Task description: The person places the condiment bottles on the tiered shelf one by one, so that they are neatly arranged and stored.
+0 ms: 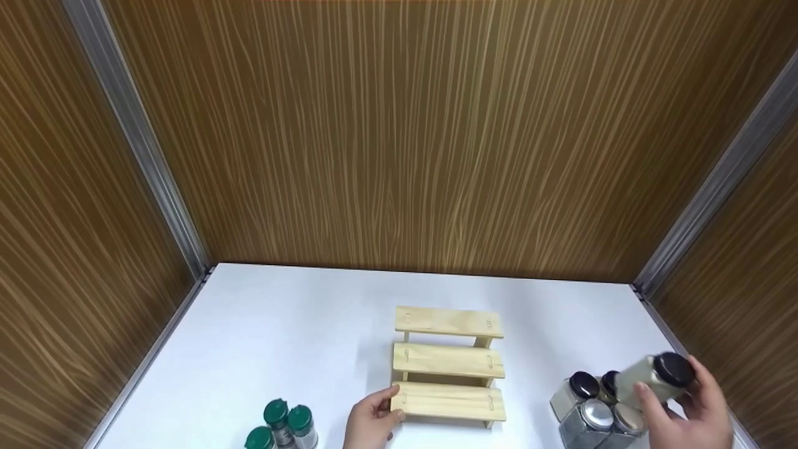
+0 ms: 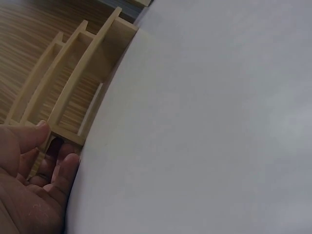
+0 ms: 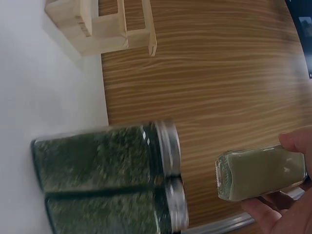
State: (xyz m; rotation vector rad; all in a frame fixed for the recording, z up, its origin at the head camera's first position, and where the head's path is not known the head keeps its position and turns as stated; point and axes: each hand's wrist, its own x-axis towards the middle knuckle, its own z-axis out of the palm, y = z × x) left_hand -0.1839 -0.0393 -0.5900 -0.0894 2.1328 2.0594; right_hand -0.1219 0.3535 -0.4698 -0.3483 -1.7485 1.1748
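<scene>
held jar [image 1: 651, 376] near right table edge [image 1: 653, 324]

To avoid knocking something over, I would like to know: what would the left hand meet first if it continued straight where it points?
Most likely the wooden rack: the left hand holds the left end of its lowest step, so it would push there immediately.

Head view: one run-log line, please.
left hand: grips three-tier pale wooden rack at left end | right hand: holds black-capped clear glass jar of pale powder, tilted, raised | green-capped clear shakers: left of rack
</scene>
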